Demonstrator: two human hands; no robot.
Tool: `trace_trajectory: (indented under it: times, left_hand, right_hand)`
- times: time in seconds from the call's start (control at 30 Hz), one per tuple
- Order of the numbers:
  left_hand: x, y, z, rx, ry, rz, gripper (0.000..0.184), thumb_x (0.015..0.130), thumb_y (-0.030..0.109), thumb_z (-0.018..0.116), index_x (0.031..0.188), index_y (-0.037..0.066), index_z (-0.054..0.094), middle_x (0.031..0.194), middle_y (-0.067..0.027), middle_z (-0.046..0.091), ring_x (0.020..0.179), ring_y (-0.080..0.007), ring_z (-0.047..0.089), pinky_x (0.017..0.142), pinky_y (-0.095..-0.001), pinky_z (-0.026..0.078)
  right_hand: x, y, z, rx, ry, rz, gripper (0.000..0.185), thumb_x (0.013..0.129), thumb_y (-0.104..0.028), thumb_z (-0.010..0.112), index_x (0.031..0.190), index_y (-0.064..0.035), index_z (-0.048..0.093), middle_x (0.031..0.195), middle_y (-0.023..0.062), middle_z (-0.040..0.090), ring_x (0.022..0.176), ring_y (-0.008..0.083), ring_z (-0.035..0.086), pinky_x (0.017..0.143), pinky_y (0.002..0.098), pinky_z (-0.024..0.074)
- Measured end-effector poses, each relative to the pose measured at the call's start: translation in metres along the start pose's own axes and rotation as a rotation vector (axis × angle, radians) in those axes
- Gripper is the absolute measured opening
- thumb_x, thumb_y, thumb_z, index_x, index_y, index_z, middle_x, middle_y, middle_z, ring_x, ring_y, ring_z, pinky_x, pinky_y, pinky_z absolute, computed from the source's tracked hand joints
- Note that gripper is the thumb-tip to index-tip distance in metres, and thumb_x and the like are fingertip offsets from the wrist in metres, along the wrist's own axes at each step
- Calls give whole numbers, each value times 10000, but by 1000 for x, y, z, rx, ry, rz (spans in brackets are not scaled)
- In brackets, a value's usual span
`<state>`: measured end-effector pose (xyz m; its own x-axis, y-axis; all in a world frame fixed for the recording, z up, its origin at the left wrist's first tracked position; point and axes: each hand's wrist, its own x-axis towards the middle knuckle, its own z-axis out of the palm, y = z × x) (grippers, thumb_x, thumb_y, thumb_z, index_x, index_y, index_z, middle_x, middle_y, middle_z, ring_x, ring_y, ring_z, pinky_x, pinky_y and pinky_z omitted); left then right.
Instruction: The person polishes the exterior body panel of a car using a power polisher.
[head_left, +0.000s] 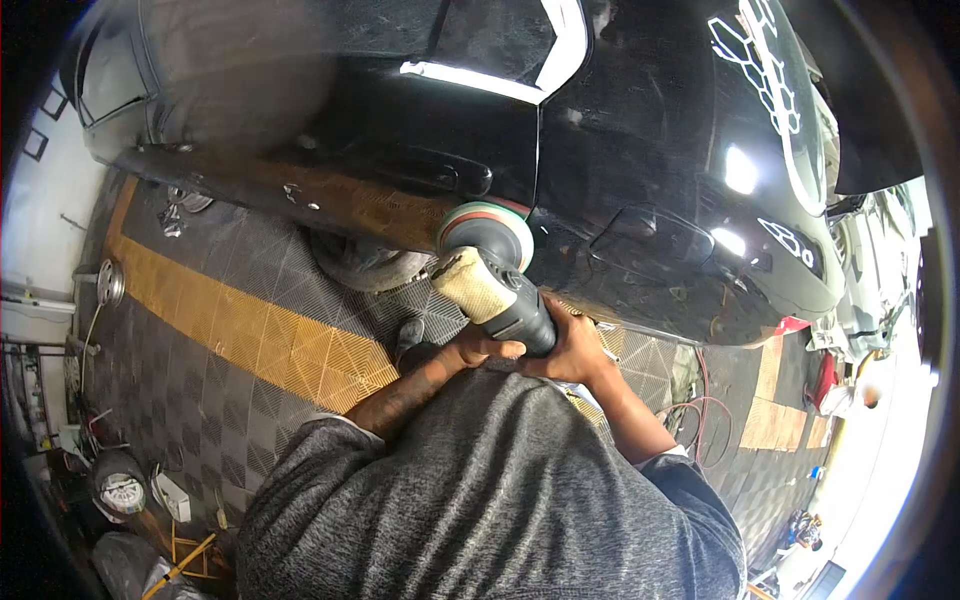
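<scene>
Both my hands are wrapped around the dark body of a car polisher (522,318) in front of my chest. My left hand (482,347) grips its rear end from the left, and my right hand (574,345) closes round it from the right. A yellowish cloth-like cover (475,286) sits over the polisher's head. At its far end, the round polishing pad (518,236) is up against the side of a black car (640,130), close to a vertical panel gap. Whether the pad is spinning cannot be told.
A car wheel (365,262) shows below the body panel. Grey floor tiles with a yellow strip (250,325) run beneath. A red hose or cord (703,400) lies on the floor at right. Lower left are a round container (122,490) and yellow sticks (180,568).
</scene>
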<state>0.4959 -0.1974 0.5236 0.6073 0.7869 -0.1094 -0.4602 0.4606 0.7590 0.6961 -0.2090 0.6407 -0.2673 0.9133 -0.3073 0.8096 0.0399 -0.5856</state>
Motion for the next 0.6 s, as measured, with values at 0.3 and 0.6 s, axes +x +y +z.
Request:
trace_trajectory:
  times: [0.3,0.6]
  left_hand:
    - [6,6,21,91,-54,27,738,692,160,818,1349,87,490,1230,-48,562,1160,-208,534,1038,-380,445]
    - [7,-11,11,174,-30,57,757,691,196,839,1353,86,489,1238,-49,565,1164,-209,534,1052,-388,439]
  right_hand:
    - [-2,23,3,34,3,-19,1084,507,-315,874,1462,-32,446,1126,238,707,1005,376,710,949,426,551]
    - [0,25,4,101,16,-31,1037,506,-316,860,1448,-87,491,1162,207,706,1055,367,694,973,426,535]
